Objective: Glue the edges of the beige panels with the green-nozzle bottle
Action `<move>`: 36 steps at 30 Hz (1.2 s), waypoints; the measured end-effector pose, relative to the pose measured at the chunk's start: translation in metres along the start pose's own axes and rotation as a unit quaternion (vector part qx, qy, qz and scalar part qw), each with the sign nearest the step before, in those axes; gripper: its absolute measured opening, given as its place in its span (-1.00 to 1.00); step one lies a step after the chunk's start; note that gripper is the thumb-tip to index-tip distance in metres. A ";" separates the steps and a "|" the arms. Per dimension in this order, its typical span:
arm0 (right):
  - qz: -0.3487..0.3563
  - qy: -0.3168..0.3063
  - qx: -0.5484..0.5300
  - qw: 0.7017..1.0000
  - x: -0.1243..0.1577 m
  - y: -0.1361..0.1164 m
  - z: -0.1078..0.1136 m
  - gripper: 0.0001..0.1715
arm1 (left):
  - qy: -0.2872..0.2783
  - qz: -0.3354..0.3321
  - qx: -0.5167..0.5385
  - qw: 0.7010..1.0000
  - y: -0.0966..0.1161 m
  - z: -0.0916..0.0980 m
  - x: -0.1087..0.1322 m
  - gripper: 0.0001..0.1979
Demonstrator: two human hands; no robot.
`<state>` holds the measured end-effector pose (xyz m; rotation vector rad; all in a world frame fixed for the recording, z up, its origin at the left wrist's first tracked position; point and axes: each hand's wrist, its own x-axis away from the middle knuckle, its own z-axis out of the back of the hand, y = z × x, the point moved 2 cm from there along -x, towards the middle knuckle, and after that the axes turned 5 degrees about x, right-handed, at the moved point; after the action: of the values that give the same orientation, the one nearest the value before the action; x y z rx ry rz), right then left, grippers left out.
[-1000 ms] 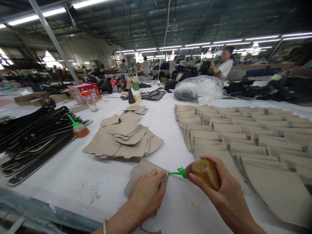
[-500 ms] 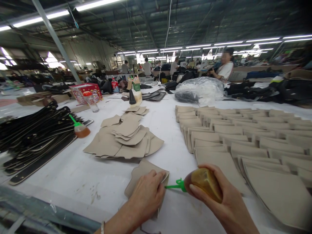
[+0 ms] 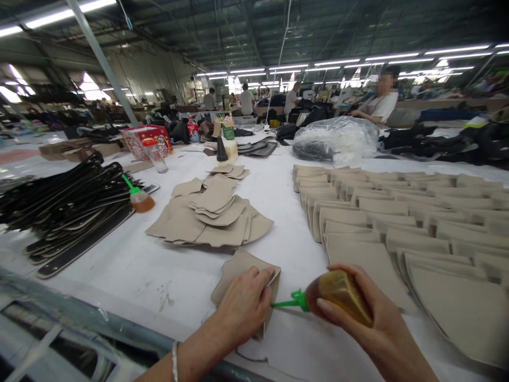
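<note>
Head: right hand wrapped around bottle, left hand closed on panel, nozzle lower than before

Your right hand has lowered the amber-filled, clear plastic squeeze bottle: its thin green nozzle has slid from the corner of the flat beige sheet down beside your left fingers. Your view has tipped downward, showing more grey metal framework. The white-shirted co-worker has lowered an arm.
</note>
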<state>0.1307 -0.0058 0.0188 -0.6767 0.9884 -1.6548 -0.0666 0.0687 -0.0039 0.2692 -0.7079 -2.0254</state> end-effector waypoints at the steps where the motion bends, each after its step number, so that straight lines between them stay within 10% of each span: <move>1: 0.002 0.009 0.007 1.000 0.000 0.000 0.000 -0.41 | -0.003 0.001 -0.004 1.000 0.000 0.000 0.000 -0.58; 36: 0.068 -0.031 -0.013 0.997 -0.006 0.023 0.005 -0.47 | -0.023 -0.016 0.013 1.000 -0.002 0.002 -0.002 -0.60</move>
<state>0.1478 -0.0042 0.0020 -0.6592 0.9901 -1.4960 -0.0683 0.0719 -0.0033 0.2505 -0.7636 -2.0609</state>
